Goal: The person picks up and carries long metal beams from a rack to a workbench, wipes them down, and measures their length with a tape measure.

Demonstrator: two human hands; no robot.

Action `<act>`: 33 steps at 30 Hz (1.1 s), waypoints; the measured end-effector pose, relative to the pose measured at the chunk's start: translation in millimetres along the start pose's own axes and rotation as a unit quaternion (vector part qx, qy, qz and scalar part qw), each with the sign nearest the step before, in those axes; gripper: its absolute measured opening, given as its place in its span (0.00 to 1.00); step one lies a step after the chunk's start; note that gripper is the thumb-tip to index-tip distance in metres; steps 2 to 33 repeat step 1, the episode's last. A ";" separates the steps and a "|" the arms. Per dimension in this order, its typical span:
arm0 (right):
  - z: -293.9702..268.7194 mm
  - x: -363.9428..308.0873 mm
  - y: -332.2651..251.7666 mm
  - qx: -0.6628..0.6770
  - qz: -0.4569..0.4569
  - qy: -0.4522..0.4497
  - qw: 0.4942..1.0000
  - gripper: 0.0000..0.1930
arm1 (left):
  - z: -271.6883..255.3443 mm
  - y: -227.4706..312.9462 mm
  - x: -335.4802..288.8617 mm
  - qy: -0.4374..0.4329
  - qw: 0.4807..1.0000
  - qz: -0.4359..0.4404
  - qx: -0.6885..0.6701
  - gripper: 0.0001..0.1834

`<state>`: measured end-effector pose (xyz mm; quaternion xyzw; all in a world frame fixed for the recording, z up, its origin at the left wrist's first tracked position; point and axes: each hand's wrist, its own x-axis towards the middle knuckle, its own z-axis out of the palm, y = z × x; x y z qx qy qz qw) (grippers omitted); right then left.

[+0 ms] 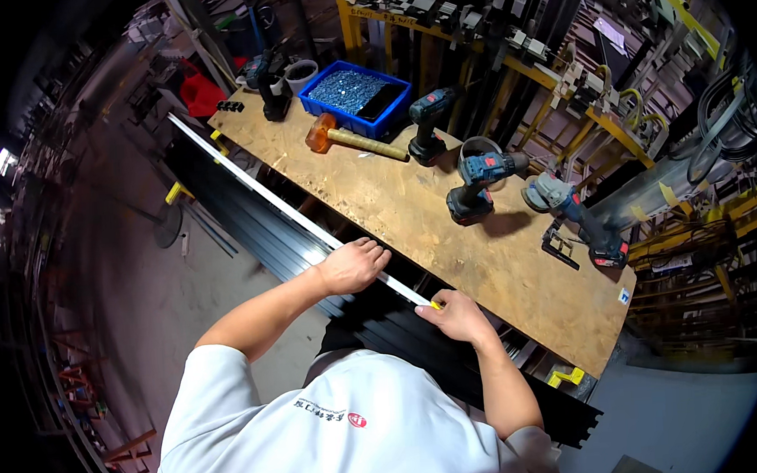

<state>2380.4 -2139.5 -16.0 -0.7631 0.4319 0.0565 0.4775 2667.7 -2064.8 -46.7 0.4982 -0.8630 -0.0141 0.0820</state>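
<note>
A long, narrow white strip (pixel 281 206) runs diagonally from the far left to my hands, along the near edge of the workbench. My left hand (pixel 354 266) is closed over it, fingers curled, partway along its length. At its near right end my right hand (pixel 460 316) grips with thumb and fingers, beside a small yellow piece (pixel 437 305) whose kind I cannot make out. Beneath and beside the strip lie long black grooved profiles (pixel 261 235), parallel to it, passing under my arms. Their notched right end (pixel 581 423) shows past my right forearm.
On the wooden bench top (pixel 341 191) stand cordless drills (pixel 471 187), an angle grinder (pixel 577 216), a mallet (pixel 351 140) and a blue bin (pixel 352 95) of small metal parts. Yellow supports (pixel 565 377) jut from the near side. Racks (pixel 487 35) of profiles rise behind.
</note>
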 end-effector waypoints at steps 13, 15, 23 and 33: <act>-5.5 4.4 -8.9 -0.007 0.028 -0.008 1.000 0.28 | 1.7 -10.7 2.3 -0.001 1.000 0.009 -0.005 0.25; -5.5 4.4 -8.9 -0.007 0.028 -0.008 1.000 0.28 | 1.7 -10.7 2.3 -0.001 1.000 0.009 -0.005 0.25; -5.5 4.4 -8.9 -0.007 0.028 -0.008 1.000 0.28 | 1.7 -10.7 2.3 -0.001 1.000 0.009 -0.005 0.25; -5.5 4.4 -8.9 -0.007 0.028 -0.008 1.000 0.28 | 1.7 -10.7 2.3 -0.001 1.000 0.009 -0.005 0.25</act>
